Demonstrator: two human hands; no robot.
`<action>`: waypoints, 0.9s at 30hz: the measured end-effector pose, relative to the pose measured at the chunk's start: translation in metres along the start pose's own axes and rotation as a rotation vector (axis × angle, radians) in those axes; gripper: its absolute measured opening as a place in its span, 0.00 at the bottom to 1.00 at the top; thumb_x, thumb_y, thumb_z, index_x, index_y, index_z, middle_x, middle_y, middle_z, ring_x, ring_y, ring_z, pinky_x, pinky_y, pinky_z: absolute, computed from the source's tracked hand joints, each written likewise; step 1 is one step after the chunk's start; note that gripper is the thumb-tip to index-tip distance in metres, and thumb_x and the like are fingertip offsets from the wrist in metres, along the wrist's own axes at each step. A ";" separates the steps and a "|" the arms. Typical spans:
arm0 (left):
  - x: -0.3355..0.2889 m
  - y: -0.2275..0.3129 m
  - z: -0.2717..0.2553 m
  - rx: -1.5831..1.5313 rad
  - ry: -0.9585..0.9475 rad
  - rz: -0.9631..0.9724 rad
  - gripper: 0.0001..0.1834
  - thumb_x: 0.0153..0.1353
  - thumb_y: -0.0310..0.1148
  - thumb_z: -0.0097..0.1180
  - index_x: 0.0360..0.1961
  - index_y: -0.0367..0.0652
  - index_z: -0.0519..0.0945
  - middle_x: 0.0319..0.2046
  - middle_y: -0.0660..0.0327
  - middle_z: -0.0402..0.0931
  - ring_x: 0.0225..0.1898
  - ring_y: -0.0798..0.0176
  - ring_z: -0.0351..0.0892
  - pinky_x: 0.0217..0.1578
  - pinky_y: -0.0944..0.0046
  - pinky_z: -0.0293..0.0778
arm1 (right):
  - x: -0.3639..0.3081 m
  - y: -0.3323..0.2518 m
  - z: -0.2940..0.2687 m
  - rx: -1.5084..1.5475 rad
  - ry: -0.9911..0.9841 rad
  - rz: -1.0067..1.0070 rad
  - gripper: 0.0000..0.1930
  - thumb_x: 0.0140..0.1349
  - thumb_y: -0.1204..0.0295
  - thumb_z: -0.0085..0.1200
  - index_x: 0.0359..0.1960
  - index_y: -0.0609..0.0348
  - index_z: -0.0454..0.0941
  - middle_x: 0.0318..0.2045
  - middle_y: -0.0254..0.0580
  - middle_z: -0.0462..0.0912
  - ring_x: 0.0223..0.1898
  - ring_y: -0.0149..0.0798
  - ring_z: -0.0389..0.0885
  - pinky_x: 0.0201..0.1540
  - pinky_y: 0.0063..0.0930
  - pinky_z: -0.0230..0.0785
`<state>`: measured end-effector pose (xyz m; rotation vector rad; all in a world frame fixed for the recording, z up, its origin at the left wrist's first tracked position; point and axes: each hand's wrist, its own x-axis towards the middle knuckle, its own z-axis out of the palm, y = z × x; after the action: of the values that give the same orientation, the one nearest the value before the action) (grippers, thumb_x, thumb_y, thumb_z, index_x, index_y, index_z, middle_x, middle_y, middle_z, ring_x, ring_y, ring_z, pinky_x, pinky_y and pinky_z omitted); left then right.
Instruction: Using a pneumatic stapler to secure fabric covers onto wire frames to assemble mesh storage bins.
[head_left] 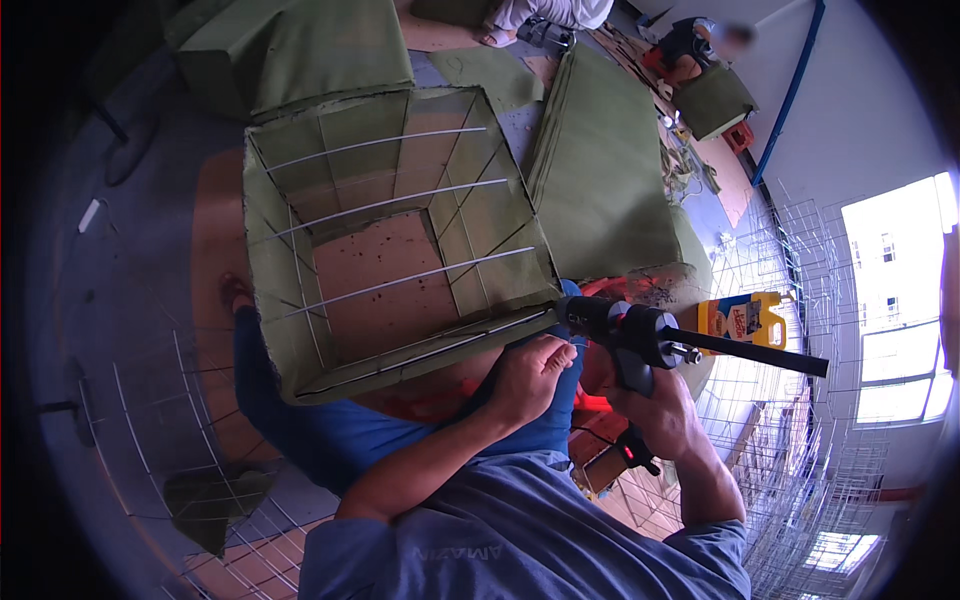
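Three pale metal rods (390, 203) span the open top of a box-shaped wire frame lined with olive-green fabric (270, 300), which lies directly before the person, its near edge over the legs in blue trousers (300, 395). The right hand (655, 408) has its fingers wrapped around the grip of a black-and-silver pistol-shaped power tool (632, 340), whose nose is at the frame's near right corner. The left hand (530, 380) is curled just beside that corner, thumb against fingers; whether it pinches anything, I cannot tell. Near the tool is a yellow plastic jug (738, 322); stacked olive-green panels (605, 170) lie beyond the frame.
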<state>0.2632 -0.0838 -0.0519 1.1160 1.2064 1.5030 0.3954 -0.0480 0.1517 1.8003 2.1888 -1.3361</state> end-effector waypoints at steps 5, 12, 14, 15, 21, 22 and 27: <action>0.002 0.000 0.001 -0.029 -0.018 -0.038 0.14 0.78 0.35 0.55 0.41 0.33 0.85 0.32 0.58 0.86 0.34 0.66 0.85 0.39 0.66 0.81 | -0.004 -0.012 0.004 -0.076 0.047 0.060 0.20 0.62 0.64 0.61 0.53 0.59 0.78 0.36 0.48 0.86 0.41 0.46 0.86 0.47 0.42 0.75; -0.007 -0.007 0.004 -0.295 0.022 -0.038 0.17 0.80 0.37 0.51 0.52 0.33 0.84 0.41 0.54 0.87 0.41 0.64 0.86 0.45 0.64 0.82 | -0.015 0.000 -0.003 0.230 0.135 0.033 0.16 0.58 0.71 0.62 0.46 0.67 0.82 0.35 0.41 0.85 0.36 0.37 0.83 0.43 0.32 0.75; -0.016 0.004 0.002 -0.330 0.049 0.046 0.17 0.81 0.36 0.50 0.56 0.33 0.82 0.44 0.52 0.87 0.43 0.63 0.86 0.47 0.63 0.82 | -0.019 0.048 -0.020 0.458 0.191 -0.073 0.19 0.57 0.76 0.57 0.51 0.72 0.79 0.37 0.49 0.87 0.42 0.42 0.89 0.46 0.33 0.81; -0.020 0.011 -0.002 -0.361 0.086 0.127 0.18 0.82 0.35 0.48 0.59 0.32 0.80 0.47 0.51 0.86 0.46 0.62 0.86 0.48 0.62 0.82 | -0.021 0.053 -0.023 0.533 0.322 -0.100 0.19 0.59 0.75 0.56 0.52 0.70 0.79 0.36 0.47 0.86 0.38 0.40 0.88 0.42 0.31 0.81; -0.046 0.040 -0.050 0.077 -0.024 0.314 0.12 0.76 0.28 0.56 0.55 0.33 0.81 0.46 0.49 0.86 0.44 0.55 0.87 0.46 0.58 0.83 | 0.033 0.197 -0.060 0.674 0.712 -0.026 0.09 0.69 0.66 0.55 0.39 0.58 0.76 0.24 0.36 0.78 0.22 0.32 0.80 0.27 0.27 0.76; -0.048 0.044 -0.056 0.302 -0.023 0.410 0.11 0.73 0.26 0.59 0.53 0.34 0.82 0.45 0.49 0.86 0.43 0.52 0.87 0.44 0.58 0.83 | 0.043 0.226 -0.065 0.866 0.677 0.084 0.09 0.69 0.64 0.55 0.38 0.57 0.75 0.23 0.36 0.77 0.22 0.32 0.80 0.27 0.28 0.76; -0.034 0.068 -0.063 0.618 0.072 0.621 0.12 0.60 0.21 0.69 0.44 0.37 0.83 0.39 0.55 0.82 0.39 0.50 0.84 0.40 0.55 0.82 | 0.085 0.360 -0.074 0.855 0.700 0.256 0.11 0.69 0.61 0.55 0.37 0.56 0.76 0.22 0.36 0.76 0.23 0.35 0.80 0.28 0.34 0.77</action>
<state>0.2020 -0.1386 0.0034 2.0021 1.5115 1.6618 0.6924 0.0558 -0.0558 3.1102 1.5199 -1.9715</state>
